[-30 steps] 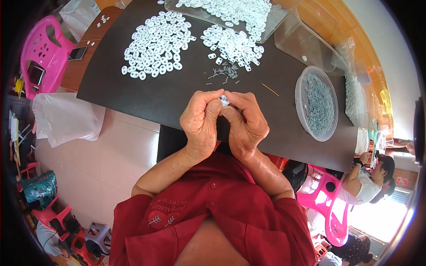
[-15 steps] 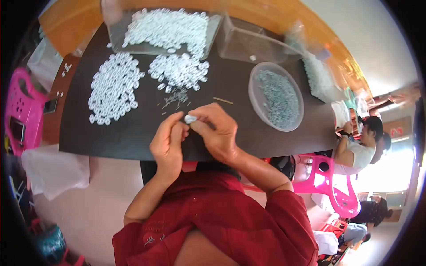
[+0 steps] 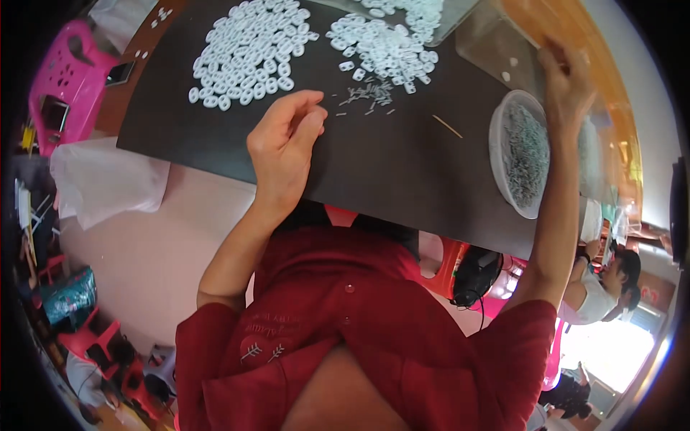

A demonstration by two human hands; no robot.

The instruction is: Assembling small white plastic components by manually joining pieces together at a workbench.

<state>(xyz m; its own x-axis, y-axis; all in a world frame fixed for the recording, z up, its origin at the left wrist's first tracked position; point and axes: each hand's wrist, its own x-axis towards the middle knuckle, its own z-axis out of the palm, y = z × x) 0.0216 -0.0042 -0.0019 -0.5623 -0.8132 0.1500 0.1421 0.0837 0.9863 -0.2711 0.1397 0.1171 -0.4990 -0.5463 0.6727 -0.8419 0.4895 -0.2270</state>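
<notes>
My left hand is raised over the near part of the dark table, its fingers curled and the thumb against them. Whatever it may hold is hidden. Just beyond it lies a small pile of thin grey metal pins. My right hand is stretched out to the far right, beside a clear plastic bin, its fingers loosely bent and apart. Two small white pieces lie in that bin. Oval white plastic pieces with holes form a large spread and a smaller heap.
A round, pale tub of grey pins stands under my right forearm. A thin tan stick lies mid-table. Another clear bin of white pieces is at the back. A pink chair stands left; a person sits at right.
My hands have parted: the right one has swung far right, away from the left, and no longer pinches a white piece. The clear bin now shows two white pieces. The view has shifted.
</notes>
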